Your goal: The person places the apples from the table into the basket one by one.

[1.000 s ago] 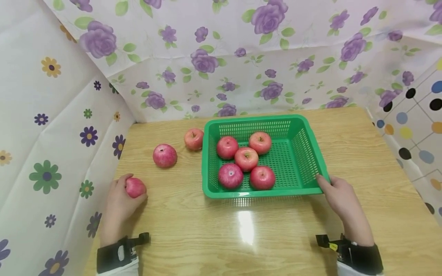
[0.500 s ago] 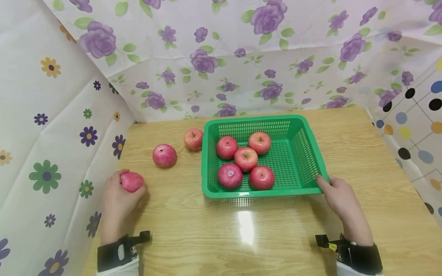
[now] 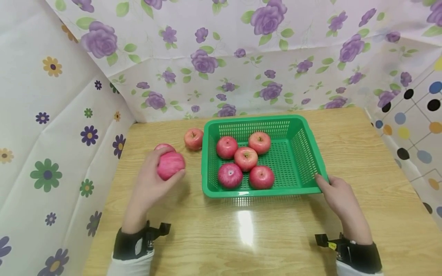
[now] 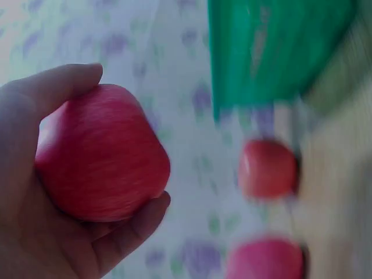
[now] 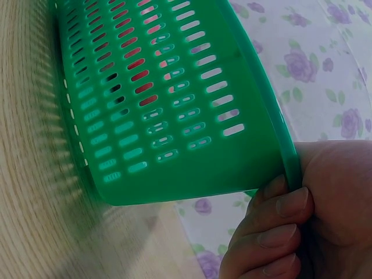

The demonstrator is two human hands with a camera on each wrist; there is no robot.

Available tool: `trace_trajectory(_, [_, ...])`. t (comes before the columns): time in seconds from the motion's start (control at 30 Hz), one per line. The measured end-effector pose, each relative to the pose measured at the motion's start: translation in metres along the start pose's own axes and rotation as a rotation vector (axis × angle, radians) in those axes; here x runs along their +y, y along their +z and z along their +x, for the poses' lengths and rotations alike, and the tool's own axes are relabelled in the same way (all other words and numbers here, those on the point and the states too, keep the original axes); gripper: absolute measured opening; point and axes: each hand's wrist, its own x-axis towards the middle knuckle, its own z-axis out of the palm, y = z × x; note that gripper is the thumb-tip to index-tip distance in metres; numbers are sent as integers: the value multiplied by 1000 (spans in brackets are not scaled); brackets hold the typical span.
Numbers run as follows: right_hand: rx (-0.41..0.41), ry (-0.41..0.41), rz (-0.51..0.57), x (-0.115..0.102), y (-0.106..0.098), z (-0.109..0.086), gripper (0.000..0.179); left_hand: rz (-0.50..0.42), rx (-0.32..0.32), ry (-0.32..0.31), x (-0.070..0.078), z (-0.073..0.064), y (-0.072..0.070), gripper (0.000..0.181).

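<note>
My left hand holds a red apple between thumb and fingers, lifted over the left part of the table. In the left wrist view the fingers curl round the held apple. Just behind it in the head view, a second apple is partly covered. Another apple sits by the left wall of the green basket. My right hand grips the basket's front right corner. In the right wrist view, fingers curl under the basket's rim.
Inside the basket several apples cluster toward the left, with bare mesh floor to their right. The wooden table meets a flowered cloth at the back, and patterned sheets hang at both sides.
My left hand first draws the apple slightly left, then carries it up and rightward, now overlapping the apple behind. The right hand keeps its grip and the basket stays in place.
</note>
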Motion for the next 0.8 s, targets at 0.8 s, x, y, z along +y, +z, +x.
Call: trace_trajectory(0.8, [-37,12,35,-2,0,-1,81,204,-541,368,132,68,87,69])
